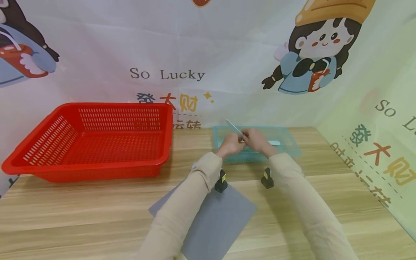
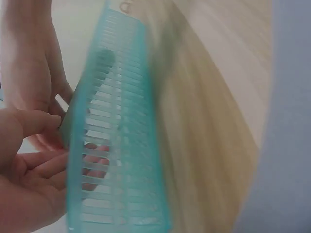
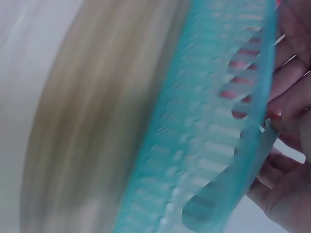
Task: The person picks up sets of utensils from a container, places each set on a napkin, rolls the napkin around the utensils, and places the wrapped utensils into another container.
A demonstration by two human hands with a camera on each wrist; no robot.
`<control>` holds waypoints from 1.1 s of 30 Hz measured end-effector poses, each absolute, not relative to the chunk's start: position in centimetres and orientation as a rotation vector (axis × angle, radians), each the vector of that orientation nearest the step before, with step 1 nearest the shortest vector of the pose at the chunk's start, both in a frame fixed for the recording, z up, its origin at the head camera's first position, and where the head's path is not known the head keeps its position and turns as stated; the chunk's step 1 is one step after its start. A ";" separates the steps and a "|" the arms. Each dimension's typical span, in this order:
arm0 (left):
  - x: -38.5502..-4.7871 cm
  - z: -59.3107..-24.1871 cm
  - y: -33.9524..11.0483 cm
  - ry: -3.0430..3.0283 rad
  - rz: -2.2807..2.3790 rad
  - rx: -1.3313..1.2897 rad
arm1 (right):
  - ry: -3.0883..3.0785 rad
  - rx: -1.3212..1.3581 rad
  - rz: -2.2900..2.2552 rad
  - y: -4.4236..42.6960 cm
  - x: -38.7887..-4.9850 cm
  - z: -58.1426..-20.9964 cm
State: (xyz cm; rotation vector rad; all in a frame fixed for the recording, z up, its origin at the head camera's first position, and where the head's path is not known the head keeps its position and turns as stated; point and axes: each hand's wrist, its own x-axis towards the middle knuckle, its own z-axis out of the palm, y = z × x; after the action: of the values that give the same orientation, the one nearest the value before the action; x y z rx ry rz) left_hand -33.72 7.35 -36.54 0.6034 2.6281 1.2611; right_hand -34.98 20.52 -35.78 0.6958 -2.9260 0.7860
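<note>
Over a teal mesh basket (image 1: pixel 294 144), both hands meet close together. My left hand (image 1: pixel 231 143) pinches the near end of a flat white utensil with a rounded end (image 1: pixel 274 143), which extends to the right behind the other wrist. My right hand (image 1: pixel 256 139) holds a thin pale strip (image 1: pixel 233 126) that slants up and left; its kind is unclear. The fingertips overlap in the head view, hiding the grip. In the left wrist view, the left thumb (image 2: pixel 41 121) touches the flat piece (image 2: pixel 73 111). The right wrist view shows the rounded end through the basket wall.
A large red plastic basket (image 1: pixel 159 168) stands at the left on the wooden table (image 1: pixel 81 213). A grey sheet (image 1: pixel 221 224) lies under the left forearm. Black wrist cameras are strapped to both wrists. A printed cloth (image 1: pixel 227 54) hangs behind the table and along its right side.
</note>
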 end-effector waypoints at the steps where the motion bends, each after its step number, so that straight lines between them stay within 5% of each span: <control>1: -32.7 -35.5 7.1 2.614 1.295 0.583 | -2.939 0.641 0.819 19.7 -33.7 -34.3; 16: -30.5 -31.4 5.7 2.284 1.914 0.405 | -2.622 0.488 1.056 17.0 -30.2 -29.0; 33: -27.6 -29.5 1.9 2.208 1.894 0.443 | -2.581 0.420 1.488 15.9 -27.0 -28.2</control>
State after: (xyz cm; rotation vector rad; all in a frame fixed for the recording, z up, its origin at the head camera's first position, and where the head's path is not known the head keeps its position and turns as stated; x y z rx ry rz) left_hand -27.57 1.93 -29.54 0.4434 2.2076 1.8942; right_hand -27.01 15.88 -28.17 0.4201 -2.5813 1.4875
